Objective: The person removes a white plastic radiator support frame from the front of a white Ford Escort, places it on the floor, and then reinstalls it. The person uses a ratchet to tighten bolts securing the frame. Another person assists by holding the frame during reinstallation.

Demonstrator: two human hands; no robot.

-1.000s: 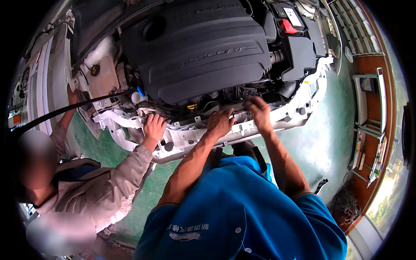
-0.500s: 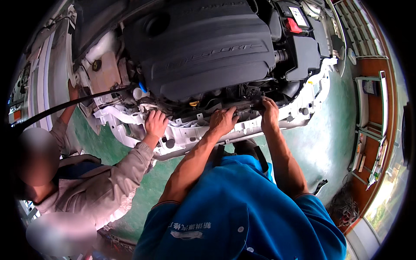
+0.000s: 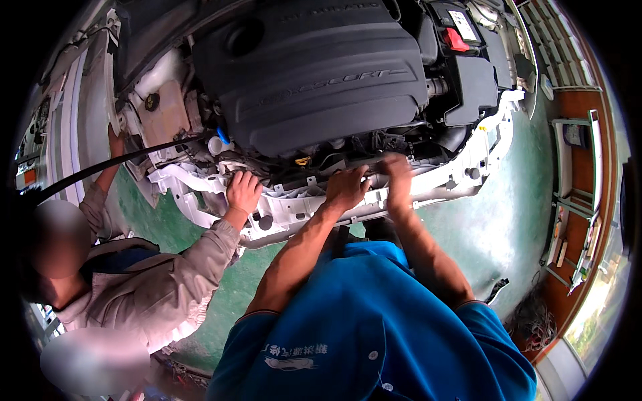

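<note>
I lean over an open engine bay with a big black engine cover (image 3: pixel 314 67). My left hand (image 3: pixel 344 188) lies on the white front support panel (image 3: pixel 294 210), its fingers curled against the dark parts just behind it. A hand's width to the right, my right hand (image 3: pixel 399 179) is blurred by motion at the same front edge. Whether either hand grips anything is hidden. A co-worker's hand (image 3: pixel 242 192) rests flat on the white panel to the left of mine.
The co-worker in a beige jacket (image 3: pixel 154 294) crouches at lower left, the other hand up at the car's side. A black hose (image 3: pixel 114 164) runs across the left. A battery with a red cap (image 3: pixel 458 37) sits at upper right. Green floor (image 3: pixel 501 200) and wooden shelves (image 3: pixel 575 187) lie to the right.
My right hand slid right along the front edge, then back left and slightly down, and is now blurred. My left hand and the co-worker's hand stayed where they were.
</note>
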